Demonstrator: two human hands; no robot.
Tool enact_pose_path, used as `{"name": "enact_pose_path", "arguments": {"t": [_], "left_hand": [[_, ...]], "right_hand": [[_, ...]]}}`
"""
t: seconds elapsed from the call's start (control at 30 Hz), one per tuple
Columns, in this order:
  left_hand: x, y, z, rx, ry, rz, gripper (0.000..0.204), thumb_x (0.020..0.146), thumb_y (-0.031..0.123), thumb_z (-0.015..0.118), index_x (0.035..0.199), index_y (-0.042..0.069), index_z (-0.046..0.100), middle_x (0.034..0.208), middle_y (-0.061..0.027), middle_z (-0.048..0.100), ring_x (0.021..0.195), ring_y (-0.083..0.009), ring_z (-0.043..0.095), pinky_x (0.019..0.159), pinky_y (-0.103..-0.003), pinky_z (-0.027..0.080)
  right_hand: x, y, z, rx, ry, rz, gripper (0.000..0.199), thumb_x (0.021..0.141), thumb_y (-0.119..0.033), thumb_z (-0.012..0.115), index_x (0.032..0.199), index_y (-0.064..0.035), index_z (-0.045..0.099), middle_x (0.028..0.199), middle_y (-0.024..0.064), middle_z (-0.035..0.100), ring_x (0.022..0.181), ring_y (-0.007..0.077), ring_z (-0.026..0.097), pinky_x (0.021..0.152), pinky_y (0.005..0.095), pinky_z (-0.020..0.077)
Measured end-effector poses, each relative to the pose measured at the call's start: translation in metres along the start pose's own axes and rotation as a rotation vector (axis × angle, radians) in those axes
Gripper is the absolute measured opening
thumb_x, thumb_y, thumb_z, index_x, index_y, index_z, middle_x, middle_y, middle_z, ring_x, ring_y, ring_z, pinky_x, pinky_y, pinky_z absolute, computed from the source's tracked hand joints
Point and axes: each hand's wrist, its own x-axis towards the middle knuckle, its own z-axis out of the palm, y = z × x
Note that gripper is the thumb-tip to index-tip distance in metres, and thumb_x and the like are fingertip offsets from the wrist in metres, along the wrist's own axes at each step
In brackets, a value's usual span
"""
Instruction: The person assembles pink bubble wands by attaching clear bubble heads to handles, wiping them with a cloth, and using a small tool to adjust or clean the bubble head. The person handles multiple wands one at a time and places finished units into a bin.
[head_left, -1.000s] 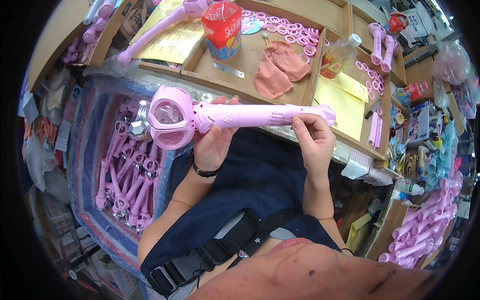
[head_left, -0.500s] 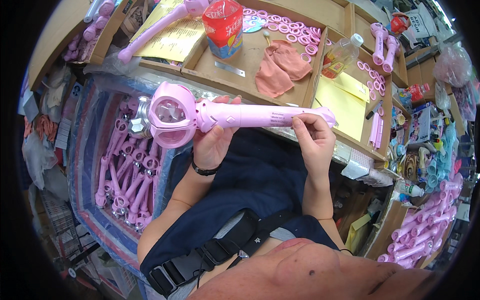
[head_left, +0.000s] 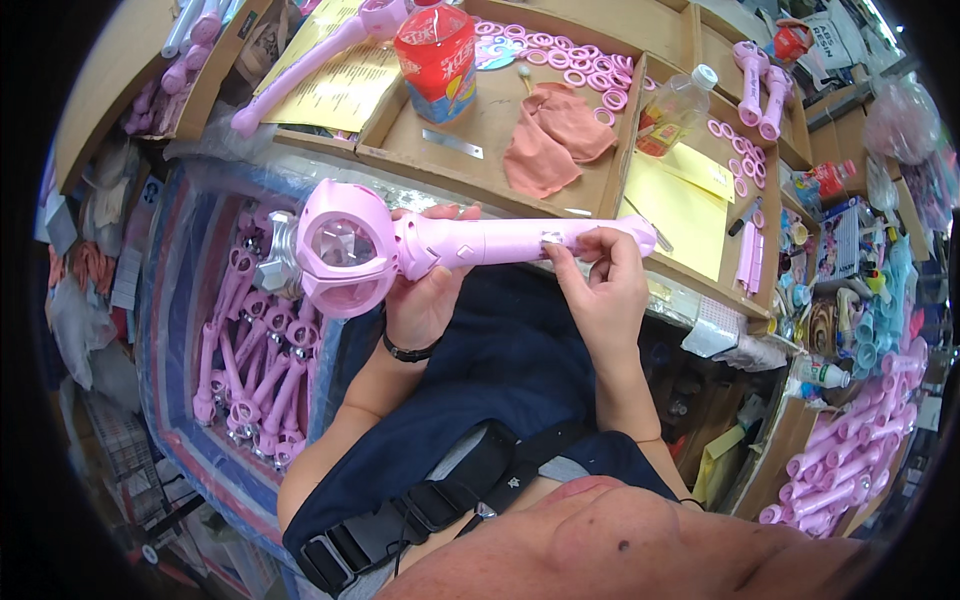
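Note:
A pink toy wand point(head_left: 495, 243) lies level across the view above my lap, its clear-windowed head and silver end to the left. My left hand point(head_left: 424, 308) is closed round its neck, thumb in front and fingertips showing over the top edge. At the handle's right part is my right hand point(head_left: 612, 288), thumb on the front surface beside small dark print and the other fingers curled at the far side. Many similar pink wands point(head_left: 262, 360) lie in a plastic-lined, striped bag to the left.
Beyond my hands stand cardboard trays with pink rings point(head_left: 590, 70), an orange cloth point(head_left: 550, 140), a red tub point(head_left: 437, 65), a metal ruler point(head_left: 452, 143) and a clear bottle point(head_left: 675, 115). Yellow paper point(head_left: 685, 215) lies in the right tray. Pink handle parts point(head_left: 850, 440) are piled at the right.
My right thumb has slid left along the handle and now covers part of the print. The wand's head has dipped slightly toward me; my left hand keeps its hold.

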Motion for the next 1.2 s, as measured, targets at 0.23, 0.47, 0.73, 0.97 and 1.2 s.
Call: {"name": "enact_pose_path", "arguments": {"t": [0.23,0.47,0.73,0.97,1.2], "left_hand": [[0.033,0.043,-0.009,0.246,-0.148,0.015,0.072,0.082,0.022,0.071,0.138,0.014,0.027,0.131,-0.0180,0.046,0.123,-0.0397,0.046,0.102,-0.057,0.036],[0.099,-0.007,0.034,0.405,0.076,0.203,0.045,0.097,0.026,0.051,0.131,0.001,0.037,0.119,-0.0105,0.053,0.107,-0.0200,0.055,0.094,-0.033,0.044],[0.096,-0.037,0.029,0.301,0.076,0.029,0.047,0.097,0.040,0.048,0.120,-0.002,0.049,0.104,-0.0109,0.061,0.090,-0.0163,0.061,0.079,-0.032,0.051],[0.095,-0.059,0.051,-0.762,-0.601,-0.621,0.048,0.095,0.045,0.041,0.072,0.005,0.055,0.053,-0.0083,0.053,0.050,-0.0260,0.057,0.064,-0.040,0.054],[0.051,-0.031,-0.001,0.141,-0.147,-0.448,0.041,0.101,0.033,0.037,0.112,-0.003,0.055,0.107,-0.0182,0.063,0.102,-0.0291,0.062,0.093,-0.041,0.047]], "right_hand": [[0.026,0.026,-0.041,-0.377,-0.098,-0.311,0.073,0.063,-0.027,0.083,0.123,-0.0020,0.050,0.122,0.0200,0.047,0.113,0.0344,0.048,0.095,0.0393,0.0408],[0.009,0.022,0.019,-0.011,0.050,-0.388,0.037,0.069,-0.016,0.077,0.100,-0.0045,0.060,0.088,0.0133,0.061,0.076,0.0308,0.062,0.065,0.0369,0.0505],[-0.028,0.028,0.042,0.609,-0.224,-0.007,0.040,0.078,-0.013,0.074,0.109,-0.0011,0.052,0.093,0.0069,0.060,0.076,0.0138,0.059,0.065,0.0277,0.0494],[-0.040,0.051,0.015,1.113,-0.567,0.306,0.040,0.081,-0.007,0.068,0.115,0.0010,0.048,0.093,0.0105,0.062,0.075,0.0156,0.063,0.063,0.0270,0.0523],[0.021,0.047,-0.075,1.108,-0.328,0.229,0.060,0.078,-0.034,0.073,0.116,0.0036,0.047,0.080,0.0149,0.062,0.066,0.0231,0.065,0.047,0.0292,0.0532]]}}
